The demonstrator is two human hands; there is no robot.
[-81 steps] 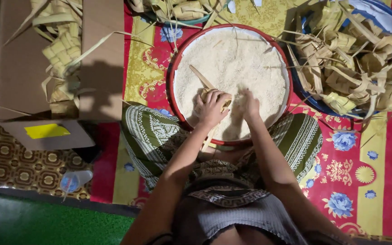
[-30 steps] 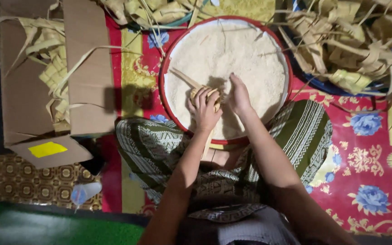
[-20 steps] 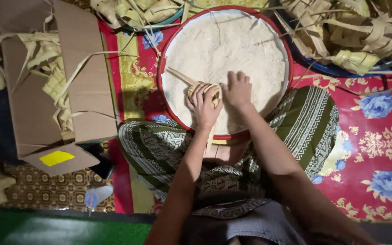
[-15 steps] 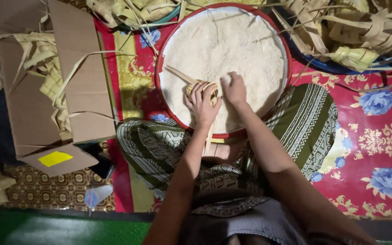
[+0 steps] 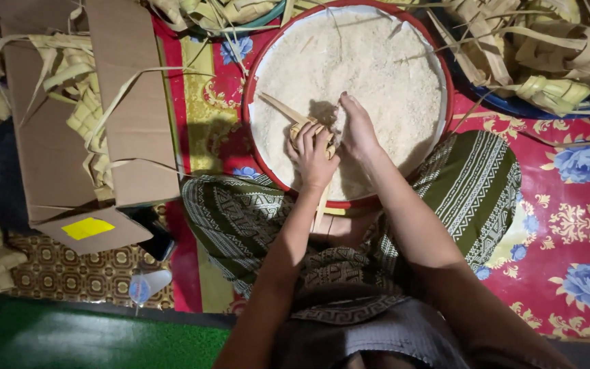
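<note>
**Both hands on a woven pouch over the rice basin**

Left hand (image 5: 313,156) is wrapped around a small woven palm-leaf pouch (image 5: 306,130), fingers closed on it, with a loose leaf strip sticking out toward 10 o'clock. Right hand (image 5: 356,126) sits just beside it at 3 o'clock, fingers together and pressed to the pouch's top; can't tell whether it grips anything. The two hands touch.

Pouch sits low over the white rice, inside the round red-rimmed basin (image 5: 262,75), near its 6 o'clock edge.

Around it:
- Green patterned cloth (image 5: 240,222) over the person's crossed legs, at 6 o'clock of the basin.
- Open brown cardboard box (image 5: 131,102) holding woven pouches, at 9 o'clock.
- Blue basin heaped with palm-leaf casings (image 5: 548,61) at 2 o'clock.
- Red floral mat (image 5: 568,205) under everything.
</note>
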